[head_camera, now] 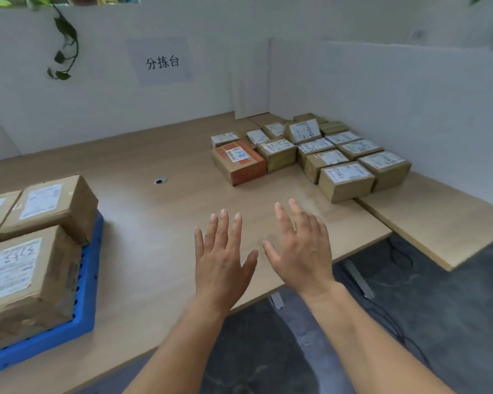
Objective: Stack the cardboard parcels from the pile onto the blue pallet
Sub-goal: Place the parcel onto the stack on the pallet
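Note:
A pile of several small cardboard parcels (pixel 310 152) with white labels lies at the back right of the wooden table; the nearest to the middle is an orange-printed box (pixel 239 162), and a plain brown one (pixel 346 180) sits at the front. On the far left, a blue pallet (pixel 88 294) carries larger brown parcels (pixel 26 280), another behind (pixel 52 206). My left hand (pixel 222 260) and my right hand (pixel 302 245) hover side by side over the table's near edge, fingers straight and spread, holding nothing, well short of the pile.
White partition walls enclose the table at the back and right, one with a paper sign (pixel 161 62). A cable hole (pixel 160 181) sits mid-table. A second tabletop (pixel 439 223) adjoins on the right. Dark floor with cables lies below. A plant vine (pixel 66 44) hangs top left.

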Demonstrator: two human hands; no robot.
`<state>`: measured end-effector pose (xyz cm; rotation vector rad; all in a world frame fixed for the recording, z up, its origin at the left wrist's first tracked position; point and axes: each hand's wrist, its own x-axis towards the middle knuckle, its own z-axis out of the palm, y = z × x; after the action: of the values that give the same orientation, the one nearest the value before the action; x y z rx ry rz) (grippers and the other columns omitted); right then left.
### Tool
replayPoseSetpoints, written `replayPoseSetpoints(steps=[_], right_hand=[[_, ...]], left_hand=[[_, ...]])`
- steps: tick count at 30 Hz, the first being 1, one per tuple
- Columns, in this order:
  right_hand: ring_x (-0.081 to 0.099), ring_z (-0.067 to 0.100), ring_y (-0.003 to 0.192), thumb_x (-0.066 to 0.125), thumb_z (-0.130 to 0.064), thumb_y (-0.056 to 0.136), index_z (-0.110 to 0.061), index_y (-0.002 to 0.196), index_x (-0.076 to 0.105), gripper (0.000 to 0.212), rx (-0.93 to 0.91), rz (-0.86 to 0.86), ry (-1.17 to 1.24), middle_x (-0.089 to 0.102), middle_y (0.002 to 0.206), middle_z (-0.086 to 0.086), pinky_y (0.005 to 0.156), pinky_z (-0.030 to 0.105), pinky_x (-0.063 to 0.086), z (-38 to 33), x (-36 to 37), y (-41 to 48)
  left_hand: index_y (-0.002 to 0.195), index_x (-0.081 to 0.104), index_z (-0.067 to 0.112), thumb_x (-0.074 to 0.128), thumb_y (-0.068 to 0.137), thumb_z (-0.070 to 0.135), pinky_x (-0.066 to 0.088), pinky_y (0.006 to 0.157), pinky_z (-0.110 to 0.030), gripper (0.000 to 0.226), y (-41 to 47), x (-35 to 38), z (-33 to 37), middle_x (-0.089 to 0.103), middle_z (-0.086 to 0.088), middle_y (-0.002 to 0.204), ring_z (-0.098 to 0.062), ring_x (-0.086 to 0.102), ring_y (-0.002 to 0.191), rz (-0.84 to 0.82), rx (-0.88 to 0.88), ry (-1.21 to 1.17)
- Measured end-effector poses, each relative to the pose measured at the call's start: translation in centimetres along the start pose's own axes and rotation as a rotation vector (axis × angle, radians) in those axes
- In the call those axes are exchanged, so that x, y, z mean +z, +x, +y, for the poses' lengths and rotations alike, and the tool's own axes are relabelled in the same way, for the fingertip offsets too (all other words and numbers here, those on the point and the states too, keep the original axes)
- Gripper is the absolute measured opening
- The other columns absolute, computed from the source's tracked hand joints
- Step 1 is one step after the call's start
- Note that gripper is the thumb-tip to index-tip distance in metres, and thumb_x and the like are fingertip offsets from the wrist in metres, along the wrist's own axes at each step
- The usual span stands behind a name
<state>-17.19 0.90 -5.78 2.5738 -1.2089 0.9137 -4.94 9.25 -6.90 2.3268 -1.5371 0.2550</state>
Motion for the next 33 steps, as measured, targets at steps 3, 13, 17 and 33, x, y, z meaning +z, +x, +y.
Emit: replayPoseSetpoints(steps=[3,13,17,33], right_hand=[[0.057,0.037,0.111,0.078,-0.040,0.069,-0.005,0.130,0.053,0.075,0.054,-0.010,-0.029,0.054,0.128,0.022,0.093,0.050,0.046,3.8,0.4,0.6],[0.056,0.034,0.114,0.068,-0.045,0.077,-0.005,0.132,0.050,0.070,0.074,-0.073,-0.084,0.054,0.129,0.021,0.096,0.048,0.044,15.4,3.6,6.4],[0.057,0.035,0.112,0.065,-0.046,0.078,-0.004,0.129,0.052,0.067,0.057,-0.096,-0.088,0.056,0.125,0.022,0.095,0.047,0.044,19.3,5.3,9.4],[0.061,0.038,0.095,0.077,-0.032,0.073,0.000,0.119,0.059,0.059,0.205,-0.260,-0.018,0.061,0.110,0.022,0.077,0.045,0.052,34.0,11.1,14.7]], left_hand=[[0.151,0.016,0.019,0.038,0.095,0.049,-0.007,0.114,-0.041,0.067,2.2,1.7,3.0,0.012,-0.009,0.158,-0.025,0.003,0.146,-0.014,0.073,-0.036],[0.150,-0.008,0.024,0.026,0.096,0.055,-0.020,0.114,-0.039,0.071,12.3,7.6,11.5,-0.014,0.000,0.158,-0.016,-0.022,0.143,-0.100,0.068,-0.101],[0.151,-0.003,0.023,0.030,0.096,0.054,-0.021,0.112,-0.038,0.071,16.4,9.2,13.5,-0.010,-0.001,0.159,-0.016,-0.019,0.143,-0.089,0.041,-0.138],[0.151,-0.006,0.024,0.024,0.096,0.057,-0.016,0.115,-0.038,0.071,24.2,17.2,19.8,-0.007,0.000,0.159,-0.017,-0.012,0.145,-0.359,-0.100,-0.074]])
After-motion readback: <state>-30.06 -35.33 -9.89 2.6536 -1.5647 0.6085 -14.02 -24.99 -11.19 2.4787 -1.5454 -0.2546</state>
